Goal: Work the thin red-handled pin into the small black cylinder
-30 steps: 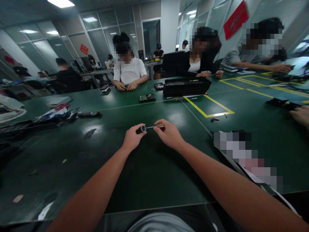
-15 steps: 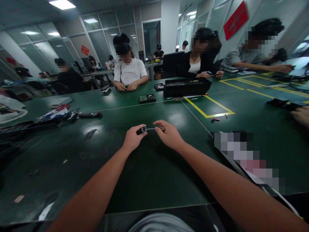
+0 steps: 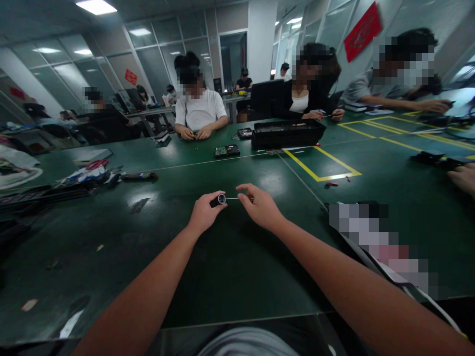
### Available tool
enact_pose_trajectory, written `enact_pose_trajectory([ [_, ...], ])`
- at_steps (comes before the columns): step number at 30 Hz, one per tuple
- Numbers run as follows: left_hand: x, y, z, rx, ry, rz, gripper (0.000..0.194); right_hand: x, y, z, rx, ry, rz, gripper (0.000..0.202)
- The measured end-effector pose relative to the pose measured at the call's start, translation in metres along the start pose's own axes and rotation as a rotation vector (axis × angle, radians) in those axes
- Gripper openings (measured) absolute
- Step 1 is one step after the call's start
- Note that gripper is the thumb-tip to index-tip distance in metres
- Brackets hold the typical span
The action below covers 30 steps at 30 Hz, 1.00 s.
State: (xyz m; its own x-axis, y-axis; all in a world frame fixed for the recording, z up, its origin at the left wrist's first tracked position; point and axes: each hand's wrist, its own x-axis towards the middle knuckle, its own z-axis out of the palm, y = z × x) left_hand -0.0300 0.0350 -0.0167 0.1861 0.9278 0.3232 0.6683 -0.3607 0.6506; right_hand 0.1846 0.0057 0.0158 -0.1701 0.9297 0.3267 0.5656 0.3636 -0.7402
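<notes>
In the head view my left hand [image 3: 203, 213] is wrapped round a short black cylinder [image 3: 221, 199], its silver-rimmed round end facing toward me. From beside that cylinder a thin metal shaft [image 3: 232, 199] runs across to my right hand [image 3: 258, 205]. The right fingers are closed on the other end of this slim screwdriver-like tool, and its handle is mostly hidden behind them. Whether the shaft's tip touches the cylinder, I cannot tell. Both hands are just above the green table [image 3: 230, 277].
A long black bin [image 3: 288, 136] and a green circuit board [image 3: 226, 151] lie farther back. At left are a dark pen-like tool [image 3: 139, 176] and a pile with red-handled scissors [image 3: 97, 165]. Small red pieces [image 3: 331, 184] lie right. Co-workers sit across the table; another person's hand [image 3: 463, 177] is at the right edge.
My right hand has turned very slightly, so less of the tool's handle shows between the fingers. Otherwise both hands keep their place.
</notes>
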Motion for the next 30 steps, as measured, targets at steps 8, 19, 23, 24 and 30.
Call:
enact_pose_trajectory([
  [8,-0.0009,0.0027,-0.0008,0.018,-0.006,0.010,0.039,0.0023,-0.0040,-0.0032,0.030,-0.010,0.085,0.033],
  [19,-0.0007,0.0029,-0.0004,0.039,0.004,0.011,0.040,0.0000,-0.0045,-0.0012,0.018,0.006,-0.007,0.034],
  [23,-0.0008,0.0043,-0.0009,0.039,0.004,0.018,0.040,0.0012,-0.0030,-0.0015,0.023,-0.016,0.033,0.032],
  [24,-0.0009,0.0050,-0.0011,0.041,0.000,0.015,0.040,0.0022,-0.0021,-0.0018,0.027,-0.029,0.068,0.031],
  [30,-0.0013,0.0080,-0.0014,0.052,-0.008,0.017,0.040,0.0070,0.0017,-0.0033,-0.019,0.005,0.116,0.025],
])
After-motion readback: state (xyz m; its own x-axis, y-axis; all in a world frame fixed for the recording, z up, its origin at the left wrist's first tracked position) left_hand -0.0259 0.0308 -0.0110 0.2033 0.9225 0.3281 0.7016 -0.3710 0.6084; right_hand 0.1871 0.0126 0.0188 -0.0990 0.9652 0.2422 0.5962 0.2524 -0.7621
